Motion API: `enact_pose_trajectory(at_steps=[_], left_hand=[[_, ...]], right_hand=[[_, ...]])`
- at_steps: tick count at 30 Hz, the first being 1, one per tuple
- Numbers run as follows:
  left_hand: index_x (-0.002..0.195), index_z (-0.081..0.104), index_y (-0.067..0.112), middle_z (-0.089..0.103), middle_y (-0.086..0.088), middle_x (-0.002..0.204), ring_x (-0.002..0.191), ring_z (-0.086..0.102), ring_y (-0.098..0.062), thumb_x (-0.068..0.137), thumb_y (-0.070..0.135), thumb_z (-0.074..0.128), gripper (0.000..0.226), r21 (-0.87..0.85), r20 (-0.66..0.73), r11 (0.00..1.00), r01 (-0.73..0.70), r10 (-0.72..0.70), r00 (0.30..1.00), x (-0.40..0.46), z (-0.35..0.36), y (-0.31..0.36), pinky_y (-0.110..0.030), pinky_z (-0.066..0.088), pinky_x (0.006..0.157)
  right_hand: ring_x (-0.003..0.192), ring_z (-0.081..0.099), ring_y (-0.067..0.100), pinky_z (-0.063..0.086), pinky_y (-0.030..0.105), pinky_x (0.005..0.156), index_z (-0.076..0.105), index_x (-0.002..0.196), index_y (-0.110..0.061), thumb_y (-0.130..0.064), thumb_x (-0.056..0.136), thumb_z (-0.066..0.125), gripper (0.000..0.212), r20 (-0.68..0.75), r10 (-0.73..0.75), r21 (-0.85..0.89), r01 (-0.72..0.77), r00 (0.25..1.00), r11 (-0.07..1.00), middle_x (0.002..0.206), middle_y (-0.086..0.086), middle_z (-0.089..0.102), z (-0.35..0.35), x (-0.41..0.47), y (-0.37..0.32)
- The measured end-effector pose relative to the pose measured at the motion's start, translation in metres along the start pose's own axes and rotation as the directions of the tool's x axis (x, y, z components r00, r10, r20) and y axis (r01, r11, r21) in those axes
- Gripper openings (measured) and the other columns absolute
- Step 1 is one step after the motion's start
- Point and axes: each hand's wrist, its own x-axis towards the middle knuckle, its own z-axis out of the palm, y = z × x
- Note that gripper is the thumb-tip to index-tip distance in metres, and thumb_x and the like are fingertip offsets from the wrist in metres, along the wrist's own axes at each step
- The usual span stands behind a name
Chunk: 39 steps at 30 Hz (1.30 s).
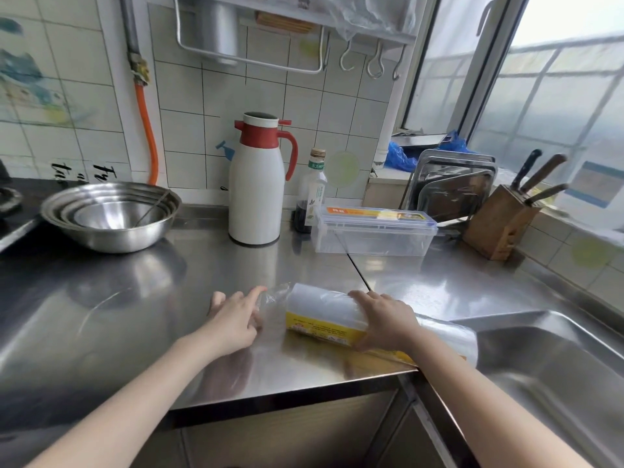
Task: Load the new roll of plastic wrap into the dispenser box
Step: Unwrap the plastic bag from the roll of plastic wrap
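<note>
The new roll of plastic wrap (322,307), white with a yellow label and still in its clear wrapper, lies on the steel counter near the front edge. My right hand (385,320) rests over the middle of the roll, fingers curled on it. My left hand (236,315) is at the roll's left end, fingertips on the loose clear wrapper (271,304). The clear dispenser box (373,231) with an orange and yellow label on its closed lid stands behind, apart from both hands.
A white and red thermos (256,184) and a sauce bottle (312,194) stand left of the box. Stacked steel bowls (109,214) sit far left. Steel trays (452,184) and a knife block (503,224) stand at the right. The sink (553,363) opens right of the roll.
</note>
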Motion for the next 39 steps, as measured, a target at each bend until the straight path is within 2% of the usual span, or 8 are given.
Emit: enact_pose_trajectory(at_steps=[5,9,13,19,23,32,36,39], left_hand=[[0.149,0.014,0.024,0.055,0.015,0.134,0.124,0.039,-0.015,0.075,-0.003,0.042,0.084,-0.036,-0.051,0.994,0.099,-0.100,0.994,-0.003,0.012,-0.011,-0.029,0.021,0.093],[0.128,0.055,0.025,0.071,0.002,0.111,0.113,0.057,-0.022,0.077,-0.014,0.040,0.066,-0.488,-0.219,0.863,0.132,-0.267,0.938,0.004,0.004,-0.011,-0.031,0.039,0.092],[0.116,0.063,0.010,0.067,-0.014,0.089,0.083,0.058,-0.020,0.080,-0.012,0.060,0.042,-0.726,0.034,0.668,0.161,-0.199,0.979,0.011,-0.004,-0.006,-0.026,0.043,0.073],[0.121,0.056,0.013,0.064,-0.007,0.086,0.062,0.053,-0.013,0.079,-0.005,0.063,0.046,-0.621,0.216,0.746,0.240,-0.132,0.968,0.020,0.004,0.000,-0.016,0.042,0.044],[0.105,0.069,0.010,0.071,-0.013,0.106,0.100,0.064,-0.028,0.077,0.004,0.066,0.029,-0.393,-0.011,0.905,0.162,-0.181,0.983,0.030,0.016,0.002,-0.027,0.049,0.080],[0.089,0.076,0.006,0.073,-0.018,0.088,0.086,0.067,-0.032,0.080,-0.003,0.054,0.025,-0.444,-0.023,0.856,0.266,-0.307,0.951,0.034,0.015,-0.001,-0.034,0.049,0.069],[0.091,0.071,0.014,0.068,-0.008,0.087,0.073,0.059,-0.016,0.083,-0.007,0.048,0.032,-0.677,0.147,0.712,0.185,-0.116,0.982,0.026,0.002,-0.010,-0.021,0.046,0.060],[0.110,0.064,0.023,0.063,-0.006,0.099,0.083,0.053,-0.013,0.080,-0.005,0.055,0.042,-0.628,0.302,0.760,0.168,0.039,0.953,0.020,-0.008,-0.019,-0.015,0.041,0.065]], right_hand=[[0.120,0.050,0.022,0.045,0.035,0.088,0.025,0.144,-0.033,-0.054,0.059,0.074,0.101,-0.005,-0.028,-0.023,0.028,1.000,0.999,0.134,-0.005,0.051,-0.001,-0.002,0.000],[0.122,0.050,0.022,0.043,0.034,0.090,0.025,0.144,-0.033,-0.056,0.058,0.072,0.100,-0.016,-0.057,-0.029,0.056,0.998,0.998,0.134,-0.005,0.050,0.000,-0.007,0.000],[0.120,0.050,0.021,0.043,0.033,0.090,0.026,0.143,-0.035,-0.055,0.057,0.068,0.098,-0.034,-0.085,-0.039,0.084,0.996,0.996,0.132,-0.007,0.051,0.001,-0.012,-0.001],[0.121,0.049,0.020,0.042,0.033,0.091,0.024,0.144,-0.035,-0.057,0.057,0.066,0.100,-0.029,-0.119,-0.052,0.117,0.992,0.992,0.131,-0.008,0.051,-0.001,-0.016,0.000],[0.120,0.049,0.019,0.042,0.033,0.091,0.024,0.144,-0.035,-0.058,0.058,0.067,0.099,-0.032,-0.129,-0.056,0.127,0.991,0.990,0.131,-0.009,0.050,-0.002,-0.016,-0.001],[0.120,0.050,0.019,0.042,0.032,0.092,0.024,0.144,-0.035,-0.059,0.056,0.067,0.101,-0.023,-0.132,-0.052,0.130,0.991,0.990,0.132,-0.009,0.050,-0.001,-0.015,0.001],[0.121,0.049,0.019,0.042,0.031,0.090,0.024,0.144,-0.035,-0.058,0.056,0.068,0.101,-0.007,-0.128,-0.047,0.128,0.992,0.991,0.132,-0.009,0.050,-0.003,-0.013,0.000],[0.119,0.050,0.019,0.042,0.030,0.088,0.024,0.145,-0.035,-0.058,0.057,0.068,0.101,-0.012,-0.133,-0.044,0.132,0.991,0.990,0.129,-0.008,0.052,-0.004,-0.013,0.000]])
